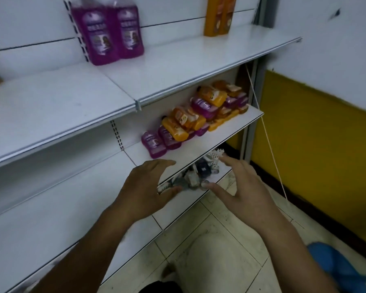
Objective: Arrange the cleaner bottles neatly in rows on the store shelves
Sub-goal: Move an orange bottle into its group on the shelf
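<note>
Two purple cleaner bottles (112,32) stand upright side by side at the back of the upper shelf (178,66). Two orange bottles (218,15) stand further right on the same shelf. On the middle shelf (220,134) lies a jumbled pile of purple and orange bottles (199,117), heaped on their sides. My left hand (148,189) and my right hand (241,187) hover in front of the middle shelf's edge, fingers spread and relaxed, holding nothing. Both are below and in front of the pile, not touching it.
Small dark and white packets (199,170) lie on the lowest shelf, partly hidden behind my hands. A yellow wall panel (315,134) and a thin cord (268,140) are to the right. Tiled floor (220,240) is below, with something blue (342,269) at bottom right.
</note>
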